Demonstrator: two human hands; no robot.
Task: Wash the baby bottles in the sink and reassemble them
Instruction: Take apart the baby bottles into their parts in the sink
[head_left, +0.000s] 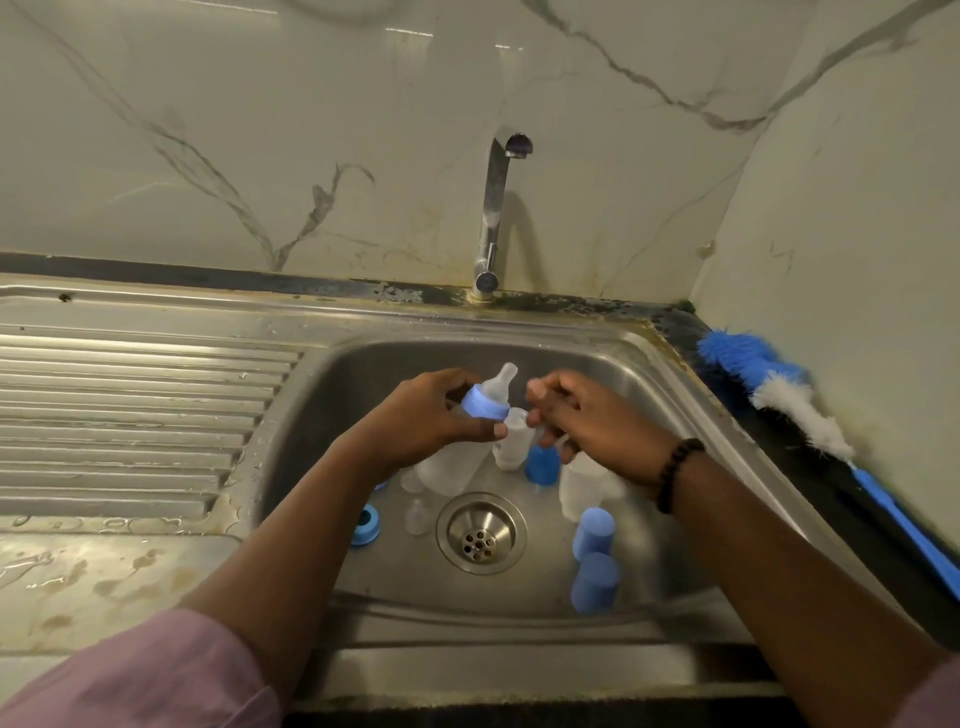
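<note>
Steel sink (363, 364): left hand (415, 415) grips bottle (485, 402); right hand (582, 415) curled, contents unclear. Wet bottle may slip.

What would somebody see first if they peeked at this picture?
Two hands meet over the middle of the sink: the left hand grips a bottle with a blue ring and a teat, and the right hand is curled close beside it. Below them, blue caps and frosted bottle parts lie scattered around the drain. A blue-and-white brush lies on the counter at the right.
</note>
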